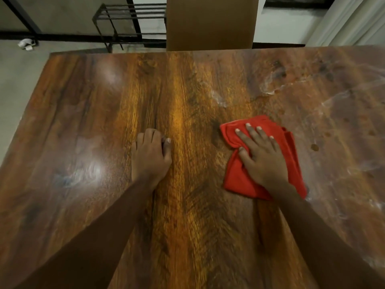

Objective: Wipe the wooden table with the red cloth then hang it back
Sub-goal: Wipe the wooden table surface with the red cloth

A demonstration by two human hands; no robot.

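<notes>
The wooden table fills most of the head view, glossy brown with strong grain. A bunched red cloth lies on it right of centre. My right hand presses flat on the cloth, fingers spread, thumb tucked against a fold. My left hand rests on the bare wood left of centre with its fingers curled under, holding nothing. Pale wet smears streak the table's right side beyond and beside the cloth.
A brown chair back stands at the table's far edge. A dark metal rack sits on the grey floor behind, to the left. A small white object lies on the floor at far left. Pale curtain hangs at top right.
</notes>
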